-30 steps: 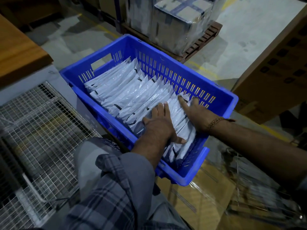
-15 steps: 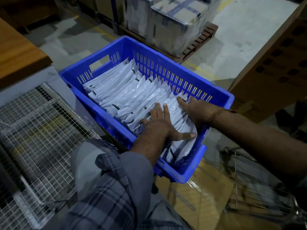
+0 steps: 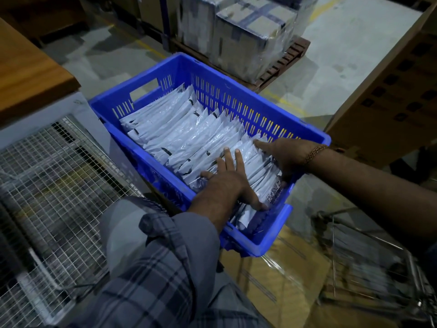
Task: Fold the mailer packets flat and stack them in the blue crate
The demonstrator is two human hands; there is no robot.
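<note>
A blue crate (image 3: pixel 238 86) holds a long row of several white-grey mailer packets (image 3: pixel 179 131), standing on edge and leaning toward the far left. My left hand (image 3: pixel 227 183) lies flat, fingers spread, pressing on the packets at the near end of the row. My right hand (image 3: pixel 286 155), with a bracelet at the wrist, rests fingers apart on the same near packets by the crate's right wall. One near packet shows a printed label (image 3: pixel 274 191). Neither hand grips a packet.
A wire-mesh surface (image 3: pixel 47 185) lies to the left, with a wooden tabletop (image 3: pixel 26 74) behind it. Wrapped boxes on a pallet (image 3: pixel 250 34) stand beyond the crate. A big cardboard box (image 3: pixel 399 95) is at right. A wire trolley (image 3: pixel 369 263) and wrapped cardboard (image 3: pixel 276 280) sit below.
Both hands stay on the near packets; my left thumb has spread out toward the crate's near end. The view has shifted slightly.
</note>
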